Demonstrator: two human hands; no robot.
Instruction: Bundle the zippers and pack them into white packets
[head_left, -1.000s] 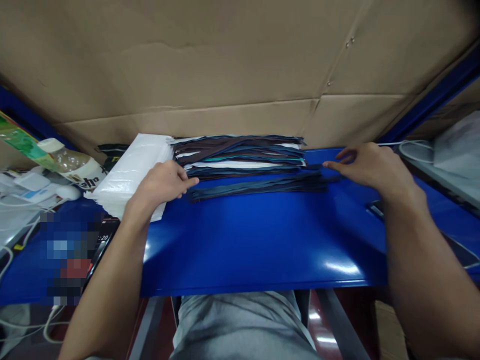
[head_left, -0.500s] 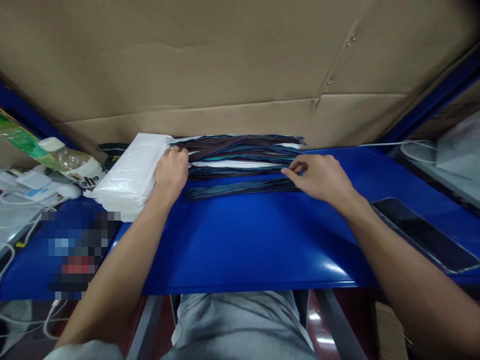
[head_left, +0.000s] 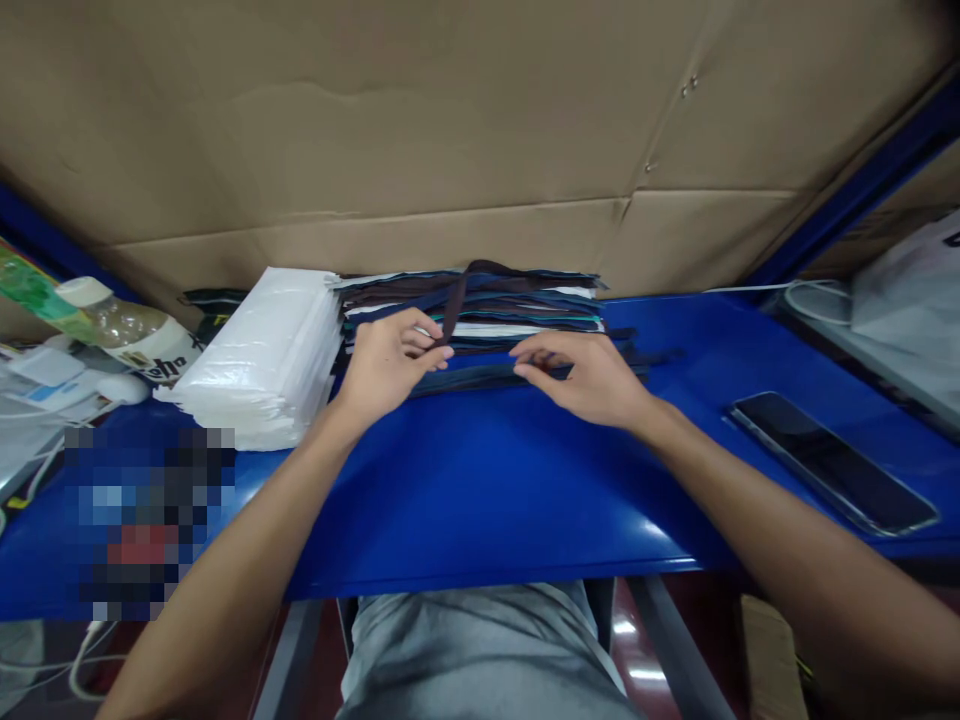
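Observation:
My left hand (head_left: 390, 365) is closed in a pinch on the end of a dark brown fabric strip (head_left: 456, 300), which bends up into a loop over the pile. Just right of it, my right hand (head_left: 592, 375) hovers with curled fingers, a small gap between thumb and forefinger, and nothing evident in its grip. Behind both hands lies a pile of long, flat strips (head_left: 525, 300) in brown, dark blue and white. Nearer me, a few dark blue strips (head_left: 472, 378) lie apart from the pile, partly covered by the hands.
A stack of white padded envelopes (head_left: 251, 340) stands left of the strips. Further left are a drink bottle (head_left: 135, 325) and white chargers with cables (head_left: 67, 375). A phone (head_left: 832, 460) lies right on the blue table (head_left: 487, 500). Cardboard (head_left: 375, 120) walls the back.
My left hand has come right, off the envelopes' edge, and now lifts the brown strip into a loop. My right hand has shifted left and slightly nearer me, closer to the left hand.

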